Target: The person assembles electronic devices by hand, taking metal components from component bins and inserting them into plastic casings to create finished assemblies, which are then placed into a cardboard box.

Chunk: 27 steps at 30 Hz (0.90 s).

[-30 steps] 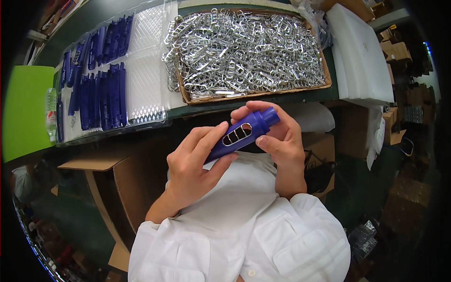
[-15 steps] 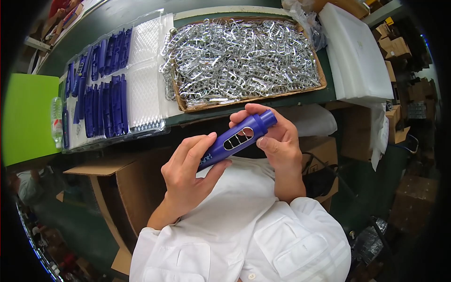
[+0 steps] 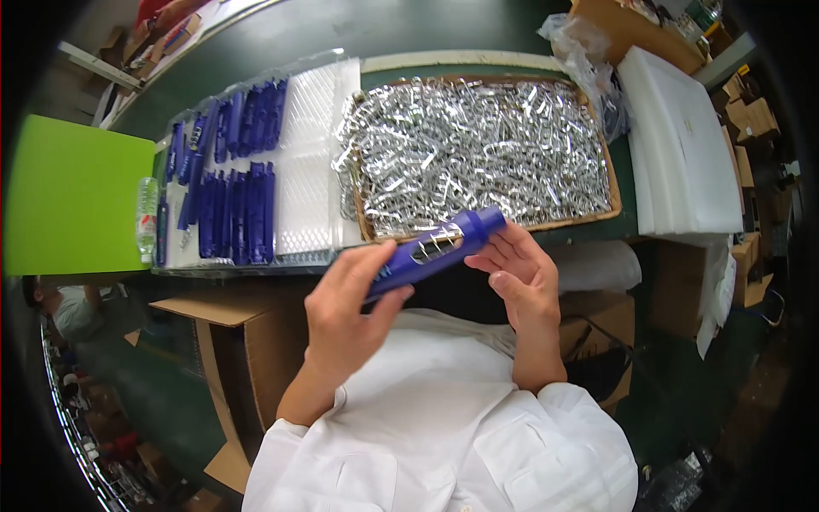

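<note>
Right hand (image 3: 531, 292): thumb moved clear of blue tube (image 3: 422, 270), fingers spread near narrow tip, contact unclear. Left hand (image 3: 344, 309): clamped round opposite end. Tube: between hands, long axis rising rightward.

A green table (image 3: 418, 38) carries a clear plastic tray (image 3: 309, 200) toward the left; just beside the tray sits a shallow cardboard box (image 3: 584, 219) of metal clips (image 3: 478, 154).

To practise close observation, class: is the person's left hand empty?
No: the left hand grips one end of a blue tube.
</note>
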Each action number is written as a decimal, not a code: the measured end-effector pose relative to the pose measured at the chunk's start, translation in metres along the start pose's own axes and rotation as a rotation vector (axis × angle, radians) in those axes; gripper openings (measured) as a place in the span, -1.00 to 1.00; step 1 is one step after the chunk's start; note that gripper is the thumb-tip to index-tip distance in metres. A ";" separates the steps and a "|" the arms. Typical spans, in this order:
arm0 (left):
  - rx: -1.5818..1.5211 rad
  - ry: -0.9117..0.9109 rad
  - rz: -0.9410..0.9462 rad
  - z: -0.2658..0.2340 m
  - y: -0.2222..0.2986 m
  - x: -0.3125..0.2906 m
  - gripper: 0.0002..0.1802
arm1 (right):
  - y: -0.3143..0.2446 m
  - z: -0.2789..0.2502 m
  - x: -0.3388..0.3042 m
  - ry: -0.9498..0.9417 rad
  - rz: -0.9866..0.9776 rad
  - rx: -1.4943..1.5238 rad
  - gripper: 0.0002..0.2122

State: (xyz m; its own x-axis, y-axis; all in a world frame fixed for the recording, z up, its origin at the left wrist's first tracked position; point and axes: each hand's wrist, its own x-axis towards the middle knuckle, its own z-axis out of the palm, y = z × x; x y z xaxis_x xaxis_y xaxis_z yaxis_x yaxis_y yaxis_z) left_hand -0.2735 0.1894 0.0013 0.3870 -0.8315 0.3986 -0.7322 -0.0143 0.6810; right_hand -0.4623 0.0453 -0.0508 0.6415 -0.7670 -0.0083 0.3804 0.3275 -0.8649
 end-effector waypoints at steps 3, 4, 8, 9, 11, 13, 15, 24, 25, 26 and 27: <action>-0.045 0.078 -0.233 -0.019 -0.015 0.057 -0.53 | -0.006 -0.017 0.005 -0.039 0.015 -0.042 -0.49; -0.129 0.117 -0.332 -0.023 -0.028 0.082 -0.56 | -0.007 -0.020 0.005 -0.033 -0.017 -0.020 -0.56; -0.241 0.079 -0.331 -0.022 -0.086 0.201 -0.59 | -0.009 -0.033 0.004 -0.016 -0.017 -0.034 -0.65; -0.210 0.039 -0.284 -0.016 -0.106 0.228 -0.58 | -0.009 -0.034 0.003 -0.018 -0.020 -0.031 -0.65; -0.010 -0.033 -0.192 0.000 -0.158 0.279 -0.54 | -0.010 -0.037 0.001 -0.013 0.017 -0.052 -0.66; 0.101 -0.079 -0.119 0.026 -0.204 0.320 -0.53 | -0.011 -0.042 -0.001 0.026 0.035 -0.056 -0.67; 0.290 -0.141 -0.010 0.045 -0.230 0.348 -0.51 | -0.013 -0.046 -0.005 0.082 0.088 -0.120 -0.67; 0.672 -0.029 0.154 0.050 -0.291 0.367 -0.54 | -0.008 -0.046 -0.002 0.148 0.090 -0.170 -0.71; 0.674 -0.031 0.141 0.048 -0.278 0.358 -0.54 | -0.008 -0.043 -0.001 0.139 0.083 -0.182 -0.72; 0.559 0.007 0.200 0.047 -0.246 0.346 -0.57 | -0.007 -0.041 -0.002 0.136 0.090 -0.183 -0.72; 0.452 0.053 0.247 0.038 -0.209 0.327 -0.60 | -0.009 -0.036 -0.002 0.096 0.078 -0.194 -0.73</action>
State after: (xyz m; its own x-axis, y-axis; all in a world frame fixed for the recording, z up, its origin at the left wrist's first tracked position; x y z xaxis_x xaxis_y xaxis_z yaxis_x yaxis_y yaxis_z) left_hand -0.0154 -0.1011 -0.0338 0.1916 -0.8112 0.5525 -0.9697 -0.0694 0.2343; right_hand -0.4914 0.0241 -0.0612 0.5943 -0.7954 -0.1186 0.1913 0.2831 -0.9398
